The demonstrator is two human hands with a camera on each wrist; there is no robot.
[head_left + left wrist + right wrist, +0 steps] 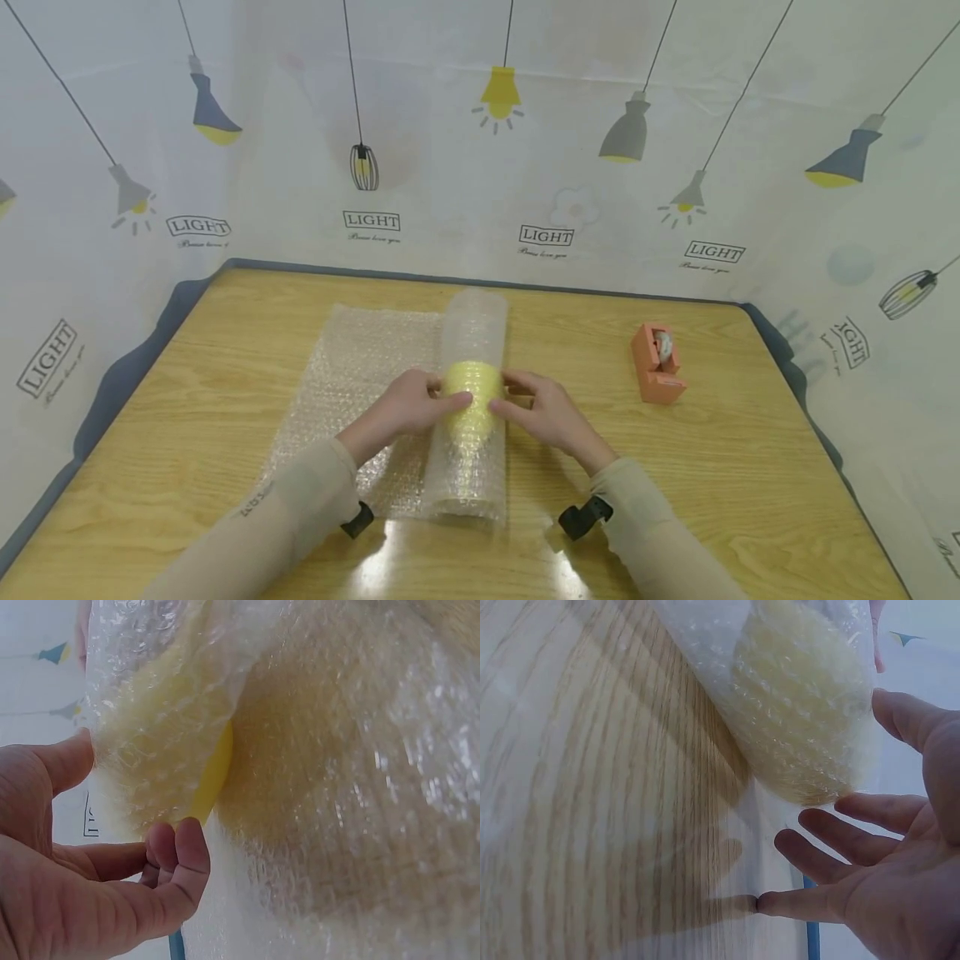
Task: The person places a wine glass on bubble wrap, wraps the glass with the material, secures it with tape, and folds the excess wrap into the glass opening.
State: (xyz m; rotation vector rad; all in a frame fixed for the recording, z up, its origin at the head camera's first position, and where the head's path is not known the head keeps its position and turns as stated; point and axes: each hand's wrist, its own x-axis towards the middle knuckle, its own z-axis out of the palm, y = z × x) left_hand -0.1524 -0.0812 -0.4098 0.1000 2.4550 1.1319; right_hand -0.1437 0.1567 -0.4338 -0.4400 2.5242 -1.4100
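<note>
Both hands, left hand and right hand, grip released, fingers flat against the yellow cup mid-desk inside the bubble wrap: roll evenly, keep wrap taut, cup centred.

Yellow object in clear bubble wrap, orange tape dispenser, wood-grain table

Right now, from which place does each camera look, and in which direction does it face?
Head: looks forward and down at the table; both hands and sleeves flank the bubble wrap roll, tape dispenser to the right.
Left wrist: close beside the left hand, facing the roll.
Right wrist: beside the right hand, fingers spread, facing the roll and tabletop.
Shared: all three show the yellow object inside the roll.
</note>
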